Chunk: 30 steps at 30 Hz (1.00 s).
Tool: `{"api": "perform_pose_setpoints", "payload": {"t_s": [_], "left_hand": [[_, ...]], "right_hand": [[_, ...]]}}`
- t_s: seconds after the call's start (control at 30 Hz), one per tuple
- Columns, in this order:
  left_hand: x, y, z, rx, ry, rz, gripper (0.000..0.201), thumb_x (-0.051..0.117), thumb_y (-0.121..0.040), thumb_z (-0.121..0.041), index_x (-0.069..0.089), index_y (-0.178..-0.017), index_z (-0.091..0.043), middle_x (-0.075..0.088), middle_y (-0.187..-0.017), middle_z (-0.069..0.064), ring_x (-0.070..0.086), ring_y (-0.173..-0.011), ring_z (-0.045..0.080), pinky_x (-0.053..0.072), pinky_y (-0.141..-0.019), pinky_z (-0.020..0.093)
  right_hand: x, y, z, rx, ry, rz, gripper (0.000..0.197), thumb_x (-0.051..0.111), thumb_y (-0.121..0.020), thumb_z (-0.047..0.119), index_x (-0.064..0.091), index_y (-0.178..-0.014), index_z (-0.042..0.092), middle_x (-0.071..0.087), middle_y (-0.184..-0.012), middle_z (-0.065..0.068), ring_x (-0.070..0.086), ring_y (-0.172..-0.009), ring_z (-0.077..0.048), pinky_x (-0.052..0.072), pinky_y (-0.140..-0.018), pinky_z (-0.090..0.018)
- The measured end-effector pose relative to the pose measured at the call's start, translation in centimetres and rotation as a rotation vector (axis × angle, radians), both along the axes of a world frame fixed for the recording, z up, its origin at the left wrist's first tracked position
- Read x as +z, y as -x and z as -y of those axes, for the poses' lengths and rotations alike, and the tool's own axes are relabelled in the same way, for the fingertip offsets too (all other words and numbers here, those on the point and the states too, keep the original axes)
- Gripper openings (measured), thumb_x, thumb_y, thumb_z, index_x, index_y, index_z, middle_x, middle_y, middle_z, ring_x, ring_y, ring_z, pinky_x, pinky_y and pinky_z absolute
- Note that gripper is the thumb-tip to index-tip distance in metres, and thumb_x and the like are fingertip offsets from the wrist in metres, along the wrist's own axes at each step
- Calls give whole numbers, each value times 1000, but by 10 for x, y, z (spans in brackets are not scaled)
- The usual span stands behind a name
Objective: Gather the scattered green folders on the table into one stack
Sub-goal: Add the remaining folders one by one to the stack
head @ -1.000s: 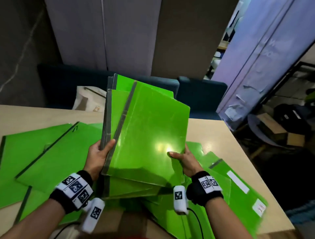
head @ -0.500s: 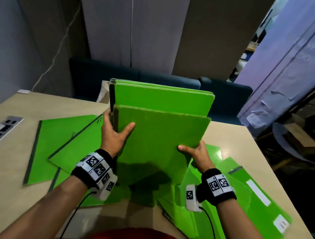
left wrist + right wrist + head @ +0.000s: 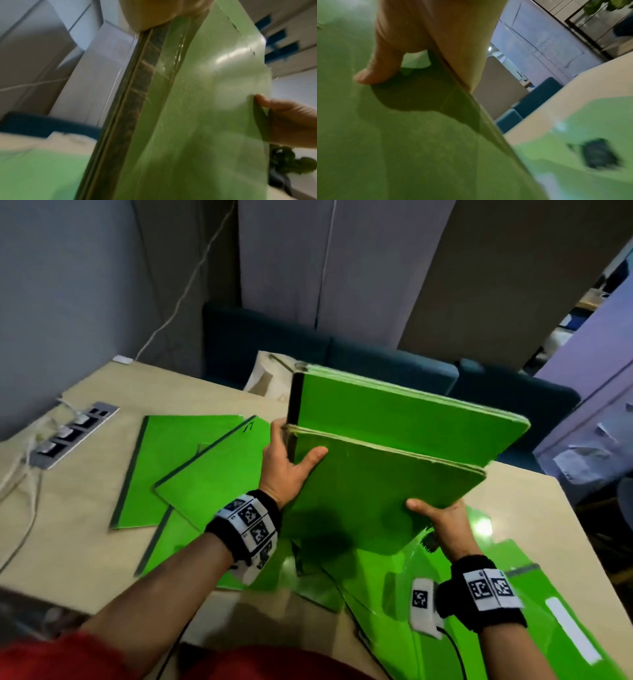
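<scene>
I hold a bundle of green folders (image 3: 376, 474) on edge above the table, its top edges uneven, one group standing higher behind the other. My left hand (image 3: 287, 463) grips its dark spine side, thumb on the front cover. My right hand (image 3: 442, 515) pinches the lower right edge, thumb on the front. The left wrist view shows the bundle (image 3: 197, 108) with its dark spine. The right wrist view shows my thumb pressed on the folder cover (image 3: 402, 135). More green folders lie flat at left (image 3: 191, 470) and under and right of my hands (image 3: 513, 628).
The wooden table (image 3: 85, 535) carries a grey power strip (image 3: 72, 433) with white cables at the left edge. A small dark object (image 3: 430, 541) lies on the folders by my right hand. Blue seating (image 3: 342, 361) and a paper bag (image 3: 270, 374) stand behind the table.
The bundle has been tipped from leaning flat towards me to standing on edge. My head has turned left, bringing the power strip into view.
</scene>
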<state>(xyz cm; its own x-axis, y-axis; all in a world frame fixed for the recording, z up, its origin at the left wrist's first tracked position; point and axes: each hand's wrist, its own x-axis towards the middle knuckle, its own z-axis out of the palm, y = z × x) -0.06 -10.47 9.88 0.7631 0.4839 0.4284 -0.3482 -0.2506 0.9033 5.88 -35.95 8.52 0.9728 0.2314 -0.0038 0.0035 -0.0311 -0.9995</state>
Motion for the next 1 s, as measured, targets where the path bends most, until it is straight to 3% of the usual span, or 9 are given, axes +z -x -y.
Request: {"api": "perform_pose_setpoints", "payload": {"t_s": [0.1,0.17,0.27,0.4,0.53,0.63,0.77,0.83,1.0], "left_hand": [[-67,6,-1,-14,-4,-420,95,56,-65,-72,36,-132,-7,61,-116,19,59,-108,28,48,-93,38],[-82,11,-6,-81,12,-622,96,59,-76,-57,17,-143,-3,48,-136,26,47,-125,35,39,-106,44],[-77,7,-23,-157,28,-600,128,45,-53,-88,18,-143,-1,45,-140,22,46,-128,31,36,-109,44],[-62,-6,-36,-212,-53,-576,77,57,-85,-41,24,-141,0,44,-141,13,42,-131,22,30,-105,24],[-61,-11,-58,-237,-101,-581,44,53,-91,-20,41,-129,-1,53,-127,12,48,-110,14,39,-99,25],[-81,-16,-108,-112,-183,-654,47,58,-86,-28,49,-123,0,53,-127,22,50,-115,27,39,-105,40],[-123,-8,-194,209,-406,-928,55,65,-82,-29,50,-123,5,43,-135,29,37,-129,39,27,-110,39],[-138,0,-217,224,-443,-1041,63,65,-82,-31,44,-128,6,38,-139,30,35,-131,41,26,-111,42],[-151,18,-223,101,-488,-1214,60,68,-80,-32,48,-122,6,48,-127,30,49,-116,41,39,-102,43]], "right_hand": [[-33,10,-4,49,93,-117,90,88,-24,53,56,-103,23,67,-100,7,65,-75,11,53,-72,-8],[-35,9,-4,42,78,-139,85,88,-37,44,56,-111,15,65,-105,0,65,-73,13,51,-67,-5],[-18,1,-10,28,74,-145,95,91,-35,41,55,-115,5,70,-87,10,65,-66,10,49,-57,-5],[12,-14,-24,31,19,-104,82,88,-20,53,63,-87,13,73,-63,11,68,-60,-3,54,-53,-16],[24,-27,-41,58,41,-82,4,64,-82,9,61,-82,11,68,-52,8,61,-47,-3,46,-43,-11],[25,-33,-40,15,86,-86,13,54,-87,-2,60,-82,8,69,-53,7,61,-44,-1,46,-41,-12],[15,-47,-30,-55,62,-99,9,67,-79,22,64,-82,14,64,-51,2,54,-39,-9,42,-40,-13],[14,-51,-28,-84,68,-117,37,78,-61,44,67,-79,14,53,-52,-2,41,-43,-14,37,-49,-16],[11,-66,-27,-173,42,-150,39,76,-59,40,61,-82,12,51,-42,10,32,-32,-4,31,-36,-10]]}}
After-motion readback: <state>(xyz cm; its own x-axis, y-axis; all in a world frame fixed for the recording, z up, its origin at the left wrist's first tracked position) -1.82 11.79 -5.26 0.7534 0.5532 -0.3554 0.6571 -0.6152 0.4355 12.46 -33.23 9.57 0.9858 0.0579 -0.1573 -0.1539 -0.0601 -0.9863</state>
